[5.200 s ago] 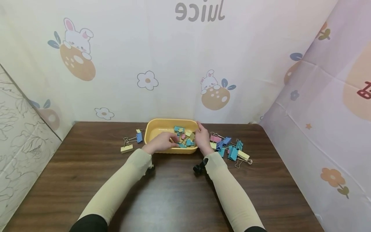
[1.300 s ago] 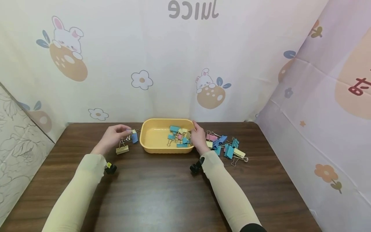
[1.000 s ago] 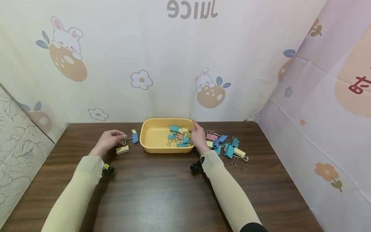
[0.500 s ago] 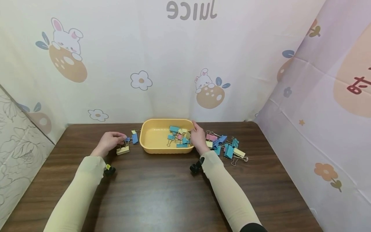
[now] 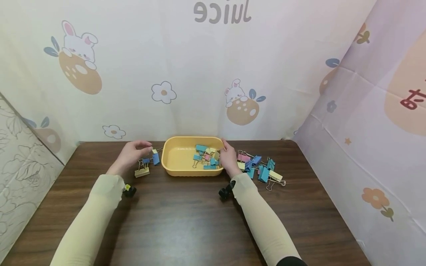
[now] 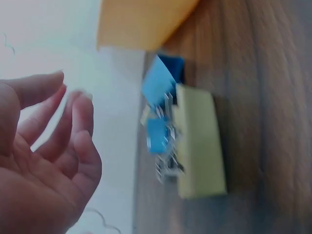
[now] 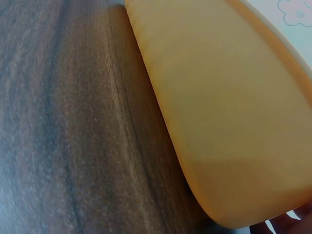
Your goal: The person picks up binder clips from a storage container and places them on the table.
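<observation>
My left hand (image 5: 133, 153) hovers over a small group of binder clips at the left, with nothing between its loosely bent fingers. That group has a yellow binder clip (image 6: 202, 141), a small blue binder clip (image 5: 145, 161), a larger blue binder clip (image 5: 156, 159) and a small yellow binder clip (image 5: 154, 151). In the left wrist view, thumb and fingertips are apart from the clips. My right hand (image 5: 229, 159) grips the right end of the yellow tray (image 5: 179, 172); its fingers are mostly hidden in the right wrist view. Several small binder clips (image 5: 200, 148) lie in the tray's right half.
Right of the tray lies a pile of pink, blue, teal and yellow binder clips (image 5: 263, 173). The brown wooden table (image 5: 179, 221) meets a patterned curtain (image 5: 133, 74) at the back, close behind the tray.
My left hand has let go of the small blue binder clip beside the yellow one and risen slightly rightward. Earlier it was reaching inside the tray. My right hand stays on the tray.
</observation>
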### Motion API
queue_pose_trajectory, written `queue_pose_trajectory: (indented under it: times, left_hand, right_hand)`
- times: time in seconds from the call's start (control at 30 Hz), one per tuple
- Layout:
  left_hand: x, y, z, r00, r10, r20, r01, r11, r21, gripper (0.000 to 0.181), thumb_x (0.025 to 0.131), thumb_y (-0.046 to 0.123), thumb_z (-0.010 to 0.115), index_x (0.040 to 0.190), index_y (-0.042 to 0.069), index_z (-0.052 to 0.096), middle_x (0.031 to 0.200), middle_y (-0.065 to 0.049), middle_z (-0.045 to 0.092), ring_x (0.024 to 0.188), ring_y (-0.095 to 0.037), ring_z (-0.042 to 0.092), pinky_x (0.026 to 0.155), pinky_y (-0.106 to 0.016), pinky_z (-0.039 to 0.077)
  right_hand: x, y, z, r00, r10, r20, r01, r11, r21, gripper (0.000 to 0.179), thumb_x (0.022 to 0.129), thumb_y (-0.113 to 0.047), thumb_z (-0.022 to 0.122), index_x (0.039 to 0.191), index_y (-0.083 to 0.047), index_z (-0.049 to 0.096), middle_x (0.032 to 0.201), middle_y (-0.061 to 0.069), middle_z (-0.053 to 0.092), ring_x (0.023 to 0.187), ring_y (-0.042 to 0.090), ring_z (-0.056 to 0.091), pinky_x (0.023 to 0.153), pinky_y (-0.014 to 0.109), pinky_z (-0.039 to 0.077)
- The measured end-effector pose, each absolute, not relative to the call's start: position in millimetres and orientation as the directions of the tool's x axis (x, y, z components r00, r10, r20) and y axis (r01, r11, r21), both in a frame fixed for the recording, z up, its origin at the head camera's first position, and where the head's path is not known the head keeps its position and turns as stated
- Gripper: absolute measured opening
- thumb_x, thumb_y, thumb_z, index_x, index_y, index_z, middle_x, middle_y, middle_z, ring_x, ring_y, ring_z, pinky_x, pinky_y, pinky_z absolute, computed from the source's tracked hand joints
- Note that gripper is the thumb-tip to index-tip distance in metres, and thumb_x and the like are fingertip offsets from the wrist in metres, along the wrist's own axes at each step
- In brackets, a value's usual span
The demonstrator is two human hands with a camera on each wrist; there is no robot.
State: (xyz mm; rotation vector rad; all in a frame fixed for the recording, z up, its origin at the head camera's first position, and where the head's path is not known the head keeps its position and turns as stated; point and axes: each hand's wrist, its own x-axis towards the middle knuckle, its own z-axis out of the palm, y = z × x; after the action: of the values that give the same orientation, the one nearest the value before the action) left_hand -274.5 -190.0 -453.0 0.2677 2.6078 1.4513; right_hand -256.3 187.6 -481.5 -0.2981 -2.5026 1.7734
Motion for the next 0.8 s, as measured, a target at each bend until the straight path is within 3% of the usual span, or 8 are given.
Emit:
queue_pose_trajectory:
  times: [0.1, 0.23, 0.4, 0.53, 0.8]
  left_hand:
    - [-273, -177, -444, -0.961, 0.276, 0.002, 0.140, 0.483, 0.864, 0.038, 0.099, 0.029, 0.063, 0.125, 0.001, 0.062, 0.126, -0.018, 0.061, 0.114, -0.034, 0.057, 0.097, -0.052, 0.045]
    - [-269, -156, -436, -0.940, 0.338, 0.043, 0.204, 0.457, 0.866, 0.034, 0.098, 0.024, 0.066, 0.121, 0.000, 0.064, 0.115, -0.018, 0.066, 0.102, -0.031, 0.061, 0.087, -0.046, 0.049]
    - [-264, -126, -432, -0.906, 0.416, 0.081, 0.292, 0.475, 0.830, 0.028, 0.096, 0.021, 0.068, 0.116, 0.001, 0.068, 0.106, -0.011, 0.068, 0.095, -0.028, 0.062, 0.079, -0.037, 0.050]
    - [-259, -101, -435, -0.865, 0.493, 0.094, 0.366, 0.490, 0.791, 0.023, 0.094, 0.019, 0.070, 0.111, 0.003, 0.071, 0.102, -0.007, 0.069, 0.091, -0.025, 0.063, 0.079, -0.037, 0.051]
    - [-254, -57, -452, -0.772, 0.627, 0.103, 0.499, 0.499, 0.709, 0.018, 0.093, 0.013, 0.072, 0.107, 0.003, 0.072, 0.094, -0.001, 0.070, 0.084, -0.018, 0.063, 0.076, -0.035, 0.051]
  right_hand:
    - [-257, 188, -482, -0.979, 0.194, -0.063, 0.125, 0.324, -0.938, 0.050, 0.109, -0.018, 0.038, 0.158, -0.018, 0.029, 0.161, 0.002, 0.030, 0.106, 0.023, 0.057, 0.091, 0.037, 0.049]
    - [-258, 188, -482, -0.979, 0.192, -0.063, 0.125, 0.329, -0.936, 0.051, 0.108, -0.017, 0.038, 0.158, -0.017, 0.029, 0.161, 0.002, 0.029, 0.142, 0.020, 0.034, 0.114, 0.041, 0.031]
    - [-259, 187, -482, -0.979, 0.192, -0.066, 0.127, 0.330, -0.935, 0.050, 0.108, -0.016, 0.039, 0.158, -0.016, 0.030, 0.161, 0.003, 0.030, 0.147, 0.023, 0.025, 0.117, 0.045, 0.024]
    - [-259, 187, -482, -0.979, 0.192, -0.063, 0.124, 0.327, -0.937, 0.050, 0.108, -0.017, 0.039, 0.158, -0.017, 0.030, 0.161, 0.002, 0.030, 0.147, 0.023, 0.025, 0.117, 0.045, 0.024]
    - [-259, 189, -484, -0.980, 0.188, -0.060, 0.118, 0.317, -0.941, 0.051, 0.109, -0.017, 0.039, 0.158, -0.018, 0.029, 0.161, 0.002, 0.029, 0.141, 0.023, 0.036, 0.113, 0.043, 0.033]
